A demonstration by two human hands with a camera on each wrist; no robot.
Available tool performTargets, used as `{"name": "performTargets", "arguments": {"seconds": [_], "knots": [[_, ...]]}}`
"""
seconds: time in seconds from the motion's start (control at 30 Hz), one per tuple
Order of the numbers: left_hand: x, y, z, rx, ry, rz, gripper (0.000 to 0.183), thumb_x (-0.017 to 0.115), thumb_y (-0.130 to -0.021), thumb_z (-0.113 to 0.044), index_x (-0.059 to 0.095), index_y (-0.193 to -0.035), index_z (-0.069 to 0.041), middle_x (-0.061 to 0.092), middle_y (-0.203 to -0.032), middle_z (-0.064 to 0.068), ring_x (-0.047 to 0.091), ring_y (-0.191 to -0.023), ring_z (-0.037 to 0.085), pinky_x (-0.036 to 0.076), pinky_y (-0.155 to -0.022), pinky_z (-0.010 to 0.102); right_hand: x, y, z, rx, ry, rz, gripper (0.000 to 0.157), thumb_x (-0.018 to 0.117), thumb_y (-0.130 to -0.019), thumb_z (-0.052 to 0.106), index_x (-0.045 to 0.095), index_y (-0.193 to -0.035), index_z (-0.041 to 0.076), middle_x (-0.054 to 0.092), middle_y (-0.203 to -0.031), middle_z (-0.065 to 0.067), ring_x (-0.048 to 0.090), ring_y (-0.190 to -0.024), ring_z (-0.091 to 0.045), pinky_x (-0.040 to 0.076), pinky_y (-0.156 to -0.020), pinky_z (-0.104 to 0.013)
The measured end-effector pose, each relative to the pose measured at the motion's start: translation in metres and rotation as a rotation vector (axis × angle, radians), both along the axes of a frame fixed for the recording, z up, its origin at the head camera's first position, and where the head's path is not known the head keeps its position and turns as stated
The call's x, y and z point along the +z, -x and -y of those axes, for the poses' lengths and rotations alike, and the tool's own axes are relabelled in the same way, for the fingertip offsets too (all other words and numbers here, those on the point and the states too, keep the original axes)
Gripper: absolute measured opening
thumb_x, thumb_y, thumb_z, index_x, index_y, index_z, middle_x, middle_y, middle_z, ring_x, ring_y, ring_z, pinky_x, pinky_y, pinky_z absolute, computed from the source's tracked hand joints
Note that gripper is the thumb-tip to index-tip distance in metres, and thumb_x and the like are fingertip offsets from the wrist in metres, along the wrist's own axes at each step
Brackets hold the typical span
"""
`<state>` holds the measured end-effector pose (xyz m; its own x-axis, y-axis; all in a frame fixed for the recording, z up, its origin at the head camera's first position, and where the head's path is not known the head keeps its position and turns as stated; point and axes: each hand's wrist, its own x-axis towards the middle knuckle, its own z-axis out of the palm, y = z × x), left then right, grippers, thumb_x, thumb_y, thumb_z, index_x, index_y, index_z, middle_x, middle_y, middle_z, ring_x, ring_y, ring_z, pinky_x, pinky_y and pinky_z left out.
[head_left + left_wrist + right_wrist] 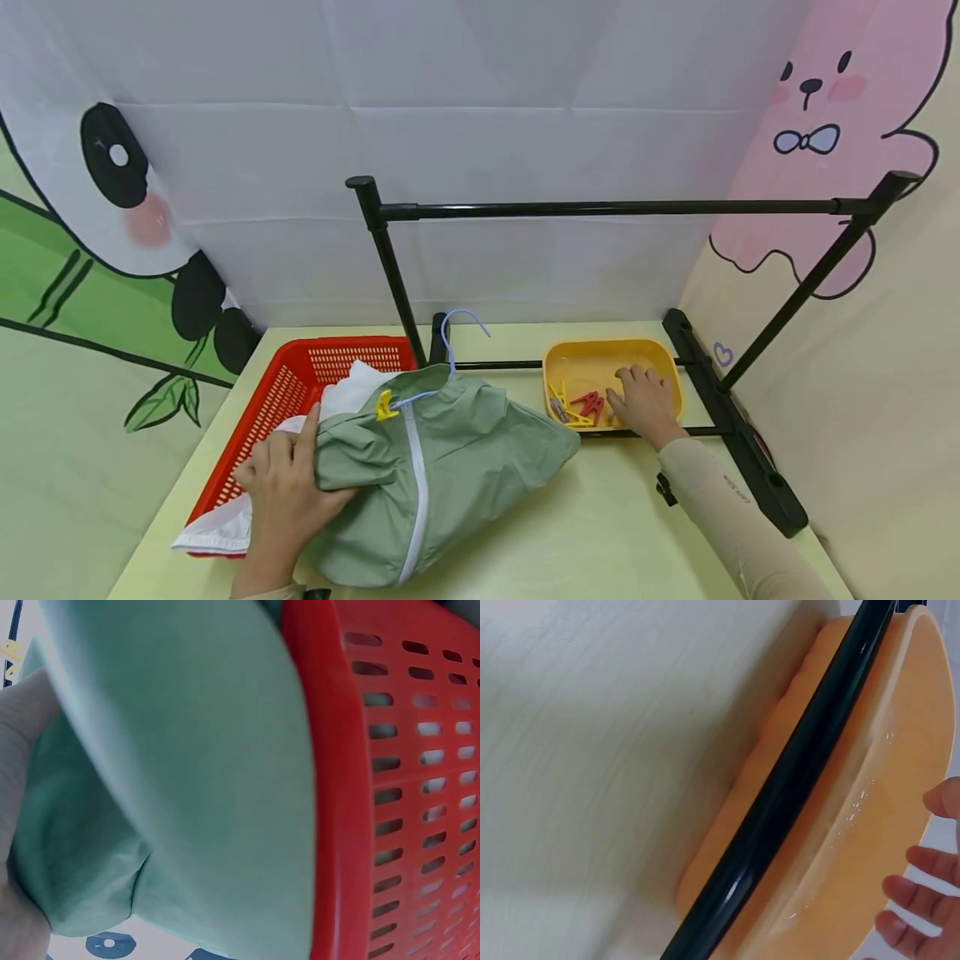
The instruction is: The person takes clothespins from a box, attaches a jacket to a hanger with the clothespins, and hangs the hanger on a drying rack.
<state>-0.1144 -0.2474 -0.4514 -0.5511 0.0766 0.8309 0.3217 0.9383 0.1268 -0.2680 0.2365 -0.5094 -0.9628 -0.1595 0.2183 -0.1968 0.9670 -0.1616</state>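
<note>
A green jacket [465, 458] with a white zipper strip lies over the table and the basket's right side. Out of its collar comes a light-blue hanger [447, 333], hook upward. On the collar sits a yellow clothespin [385, 406]. My left hand [285, 483] rests at the jacket's left side, fingers spread and thumb over the fabric. Over the right part of a yellow tray [573, 354] reaches my right hand [643, 404], its fingers relaxed and apart, holding nothing. Red clothespins [588, 407] and yellow ones lie in the tray, left of that hand.
A red perforated basket [281, 375] with white cloth [360, 387] stands at the left. Behind the jacket rises a black rack [600, 208]; its lower bar [780, 787] runs along the tray's front. The rack's right foot [735, 425] lies beside the tray.
</note>
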Motion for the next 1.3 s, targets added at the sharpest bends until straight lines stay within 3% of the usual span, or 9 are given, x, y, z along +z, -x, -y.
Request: {"name": "performTargets", "arguments": {"seconds": [0.2, 0.47, 0.77, 1.07, 1.3], "knots": [[-0.004, 0.001, 0.001, 0.004, -0.008, -0.010, 0.097, 0.038, -0.082, -0.081, 0.053, -0.137, -0.003, 0.044, -0.085, 0.021, 0.036, -0.074, 0.043, 0.018, -0.061, 0.056, -0.006, 0.000, -0.003, -0.058, 0.008, 0.049, 0.047, 0.062, -0.096, 0.033, 0.054, -0.126, -0.002, 0.055, -0.119, -0.024, 0.048, -0.105, -0.043, 0.038, -0.083, -0.057], [0.001, -0.001, 0.000, 0.002, 0.005, 0.025, 0.097, 0.039, -0.084, -0.080, 0.051, -0.140, -0.002, 0.042, -0.086, 0.022, 0.036, -0.074, 0.044, 0.020, -0.063, 0.056, -0.009, 0.001, -0.004, -0.101, 0.003, 0.093, 0.050, 0.061, -0.096, 0.034, 0.052, -0.129, -0.003, 0.055, -0.120, -0.024, 0.047, -0.105, -0.043, 0.037, -0.086, -0.058], [0.000, -0.001, 0.000, 0.000, -0.004, 0.026, 0.096, 0.039, -0.084, -0.079, 0.051, -0.140, -0.002, 0.042, -0.086, 0.022, 0.035, -0.074, 0.043, 0.019, -0.064, 0.055, -0.014, 0.002, -0.004, -0.128, -0.009, 0.167, 0.053, 0.057, -0.096, 0.037, 0.050, -0.129, -0.003, 0.052, -0.115, -0.024, 0.046, -0.098, -0.041, 0.037, -0.081, -0.057], [-0.001, -0.001, 0.000, 0.004, 0.004, 0.031, 0.096, 0.040, -0.084, -0.079, 0.051, -0.140, -0.001, 0.042, -0.086, 0.022, 0.035, -0.075, 0.044, 0.018, -0.065, 0.054, -0.019, 0.005, -0.001, -0.192, 0.006, 0.291, 0.063, 0.057, -0.096, 0.040, 0.044, -0.137, -0.006, 0.047, -0.125, -0.031, 0.041, -0.112, -0.049, 0.030, -0.093, -0.068], [-0.001, -0.002, -0.001, 0.002, -0.003, 0.027, 0.095, 0.040, -0.085, -0.077, 0.051, -0.140, -0.001, 0.042, -0.086, 0.022, 0.035, -0.076, 0.044, 0.018, -0.065, 0.054, -0.024, 0.006, -0.001, -0.184, 0.005, 0.296, 0.065, 0.059, -0.095, 0.041, 0.043, -0.137, -0.007, 0.047, -0.127, -0.033, 0.041, -0.115, -0.052, 0.028, -0.093, -0.072]]}}
